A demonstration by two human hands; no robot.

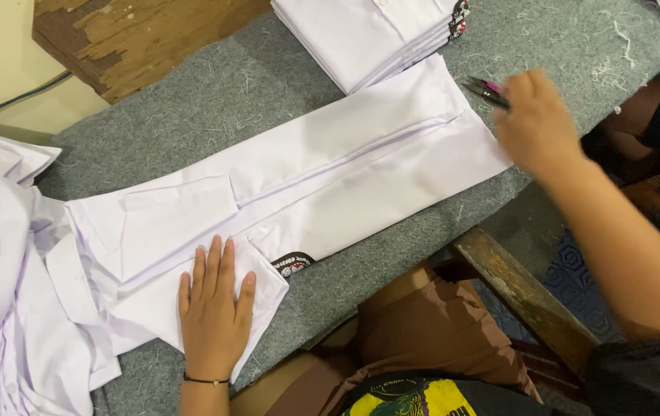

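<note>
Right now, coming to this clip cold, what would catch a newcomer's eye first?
A long white shirt, folded into a narrow strip, lies diagonally across the grey felt table. The left hand presses flat on its sleeve end at bottom centre, while the right hand rests by the shirt's far end, beside small pink-handled snips. A neat stack of folded white shirts sits at the top, and a loose heap of white garments fills the left edge.

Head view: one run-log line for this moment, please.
left hand flat on folded white shirt | right hand at shirt's far end, touching thread snips | grey felt table | folded stack behind
</note>
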